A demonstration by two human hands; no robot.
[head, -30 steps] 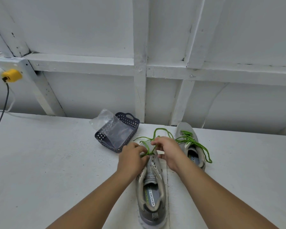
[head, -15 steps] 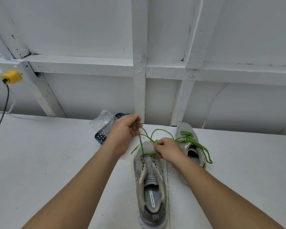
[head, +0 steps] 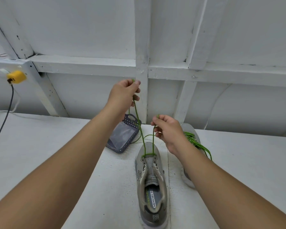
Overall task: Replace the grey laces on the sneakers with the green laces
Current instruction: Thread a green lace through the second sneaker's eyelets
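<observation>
Far left on the wall: yellow plug in a socket, dark cord dropping past the table edge

Left forearm stretched from the lower left corner up toward centre, wrist raised well above the table. Left hand lifted high, back toward the camera, fingers curled, thumb and fingertips pinching one end of the green lace near the tip; strand running taut down from it to the shoe. Behind and below that hand: grey basket, tilted, clear plastic bag lying in it, partly hidden by the wrist

Centre: near shoe flat on the table, toe pointing away, heel toward the camera, tongue and insole showing, insole print reading MEMORY FO. Green lace threaded only through the pair of eyelets nearest the toe, a short bar crossing between them; remaining eyelets bare. Both strands rising from there, left one long, right one short. Slack loop of lace lying on the table just beyond the toe

Right forearm reaching from the lower right corner. Right hand lower than the left, just above the toe, fingers curled, pinching the other lace end between thumb and forefinger, tip poking up above the grip

Right: second shoe beside the first, mostly behind the right wrist, already strung with green lace, loose ends trailing over its side
</observation>
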